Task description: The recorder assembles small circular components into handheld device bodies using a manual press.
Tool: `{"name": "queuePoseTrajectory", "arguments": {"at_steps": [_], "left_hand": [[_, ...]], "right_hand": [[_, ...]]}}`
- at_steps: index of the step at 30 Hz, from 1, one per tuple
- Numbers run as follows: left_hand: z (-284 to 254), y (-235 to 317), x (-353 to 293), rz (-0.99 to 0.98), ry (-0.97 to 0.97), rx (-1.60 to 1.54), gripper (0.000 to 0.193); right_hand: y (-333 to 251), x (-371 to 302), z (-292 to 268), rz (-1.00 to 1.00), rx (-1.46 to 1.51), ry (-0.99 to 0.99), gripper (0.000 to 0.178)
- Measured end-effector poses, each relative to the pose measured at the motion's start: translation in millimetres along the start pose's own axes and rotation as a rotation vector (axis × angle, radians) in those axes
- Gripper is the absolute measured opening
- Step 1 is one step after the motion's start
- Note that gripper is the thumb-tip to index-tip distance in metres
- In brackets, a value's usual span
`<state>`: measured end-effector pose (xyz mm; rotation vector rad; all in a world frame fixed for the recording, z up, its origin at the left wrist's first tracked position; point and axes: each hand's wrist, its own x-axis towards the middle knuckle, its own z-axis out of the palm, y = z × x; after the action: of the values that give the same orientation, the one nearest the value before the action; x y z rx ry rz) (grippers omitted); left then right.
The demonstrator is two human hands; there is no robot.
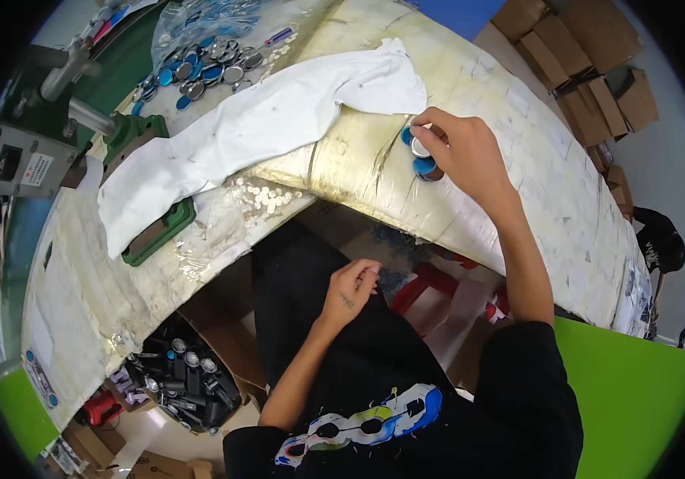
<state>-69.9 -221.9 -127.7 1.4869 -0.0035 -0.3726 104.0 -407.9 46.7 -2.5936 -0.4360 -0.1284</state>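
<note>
Discs [420, 149], round, shiny, blue and silver, lie toward the scuffed cream tabletop [534, 207]'s near edge; the right hand [468, 156] pinches one between thumb and forefinger. Below that edge, the left hand [349, 294] curls its fingers together. Crumpled white cloth [278, 116] sprawls leftward; brown cardboard boxes [578, 68] stand beyond.

Left of the grip of the right hand [466, 156] lies a cloth [266, 124], with a disc pile [213, 72] beyond it.

This is a workshop, with a bench machine [27, 162] and boxed parts [191, 387].
</note>
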Motion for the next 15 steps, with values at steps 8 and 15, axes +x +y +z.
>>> {"name": "queuePoseTrajectory", "arguments": {"at_steps": [8,15], "left_hand": [[-8.0,3.5,-9.3,-0.002,0.046,-0.077,0.019],[-9.3,3.2,-5.8,-0.021,0.065,-0.151,0.021]], "right_hand": [[11.0,12.1,-11.4,0.019,0.026,0.038,0.02],[11.4,6.9,-29.2,0.095,0.188,0.17,0.021]]}}
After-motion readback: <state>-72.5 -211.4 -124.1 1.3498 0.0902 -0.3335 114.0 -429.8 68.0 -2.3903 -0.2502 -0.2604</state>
